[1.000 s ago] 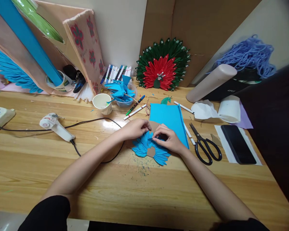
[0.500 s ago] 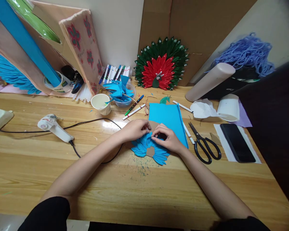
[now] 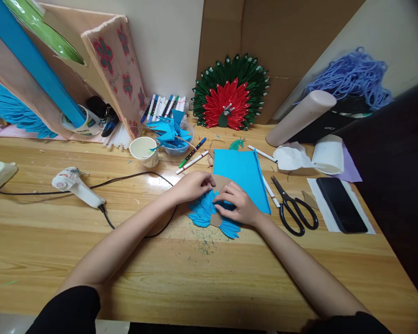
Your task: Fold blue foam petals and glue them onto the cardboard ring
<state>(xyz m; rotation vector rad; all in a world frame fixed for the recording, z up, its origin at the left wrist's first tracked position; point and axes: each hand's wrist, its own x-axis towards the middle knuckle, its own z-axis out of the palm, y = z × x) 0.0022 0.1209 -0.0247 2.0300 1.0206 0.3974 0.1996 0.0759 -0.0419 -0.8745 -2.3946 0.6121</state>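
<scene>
In front of me lies a cardboard piece (image 3: 215,220) layered with blue paper petals (image 3: 200,212). At its upper left, my left hand (image 3: 196,185) has its fingers curled closed on the petalled edge; the fingertips are partly hidden. My right hand (image 3: 239,202) reaches over the right half, thumb and forefinger apart, fingertips touching the petals near the middle. It covers several petals. Behind both hands is a blue sheet (image 3: 242,169) with a folded right edge.
Black-handled scissors (image 3: 294,208) and a phone (image 3: 341,204) lie at the right. A white glue gun (image 3: 78,185) with its black cord rests at the left. Further back are a paper cup (image 3: 144,150), a tub of blue scraps (image 3: 176,139), markers (image 3: 192,162) and a red-green peacock craft (image 3: 231,93).
The right hand's thumb and forefinger, pinched together on a petal before, have spread apart, and the hand has shifted down over the petals. The left hand stays in place.
</scene>
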